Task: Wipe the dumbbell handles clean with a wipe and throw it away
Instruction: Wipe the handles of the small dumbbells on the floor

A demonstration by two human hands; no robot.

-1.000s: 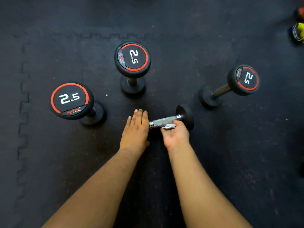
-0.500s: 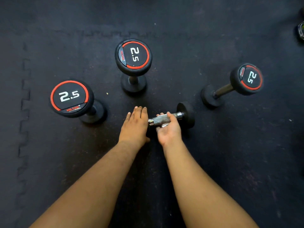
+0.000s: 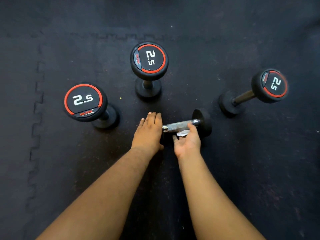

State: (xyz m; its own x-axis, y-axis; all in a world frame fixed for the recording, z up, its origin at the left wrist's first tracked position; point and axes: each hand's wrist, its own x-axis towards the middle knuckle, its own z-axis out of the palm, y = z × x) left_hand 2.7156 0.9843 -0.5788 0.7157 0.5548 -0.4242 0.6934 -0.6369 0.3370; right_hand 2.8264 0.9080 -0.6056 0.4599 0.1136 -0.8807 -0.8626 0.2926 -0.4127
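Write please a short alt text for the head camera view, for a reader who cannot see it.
A right hand wipes the metal handle of a lying dumbbell with a white wipe, while the left hand rests flat on its near end. Three more 2.5 dumbbells stand on end on dark floor mats.

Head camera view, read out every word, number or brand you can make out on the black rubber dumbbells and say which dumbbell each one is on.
"2.5" and "HILTON": end cap of the left black rubber dumbbell with the red ring; the small line under the brand is too blurred to read.
"2.5": end cap of the middle black dumbbell; its side brand strip is too small to be sure of.
"2.5": end cap of the right black dumbbell; its side strip is unreadable.
Lying dumbbell with the knurled steel handle: no text visible.
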